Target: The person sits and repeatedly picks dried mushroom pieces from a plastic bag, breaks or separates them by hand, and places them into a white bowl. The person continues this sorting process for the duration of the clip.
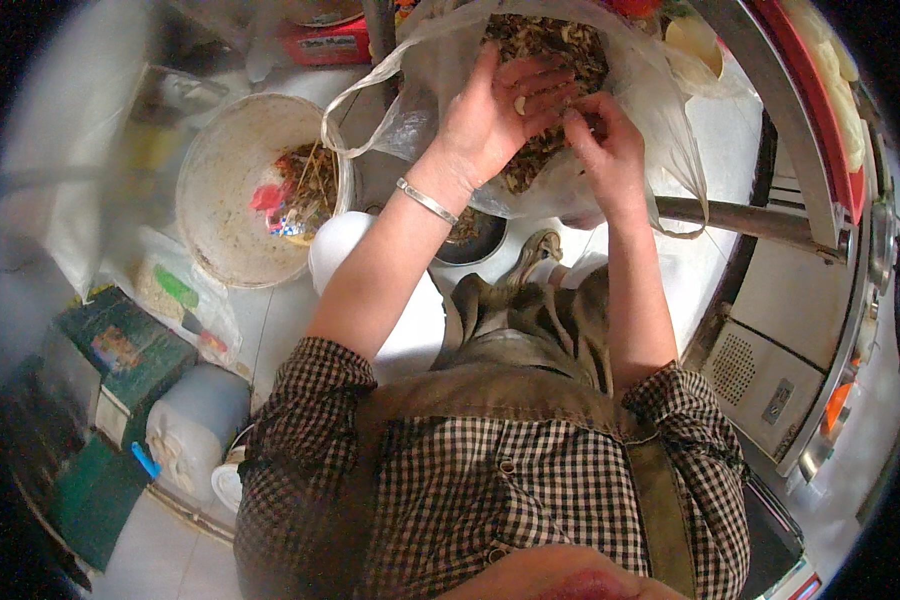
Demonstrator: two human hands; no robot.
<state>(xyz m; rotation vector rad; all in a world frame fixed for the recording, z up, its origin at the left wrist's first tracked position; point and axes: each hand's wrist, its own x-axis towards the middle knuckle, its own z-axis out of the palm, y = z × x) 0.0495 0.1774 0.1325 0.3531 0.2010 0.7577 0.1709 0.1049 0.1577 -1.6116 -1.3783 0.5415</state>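
My left hand (514, 105) is spread with its palm turned up over a clear plastic bag (649, 112), and a small pale piece (520, 105) rests at the base of its fingers. Dried brown plant pieces (547, 45), possibly dried mushrooms, fill the bag's bottom below both hands. Beside the left fingertips, my right hand (607, 146) has thumb and fingers drawn together. Whether anything is pinched there is hidden. Under my left forearm, partly covered, stands a dark round pan (487, 240) with similar brown bits in it.
A whitish bucket (225, 180) with scraps and pink plastic stands on the tiled floor to the left. Lower left are a dark green box (127, 337) and a translucent jug (195, 420). At right, a metal bar (750, 221) juts out by a pale appliance panel (765, 382).
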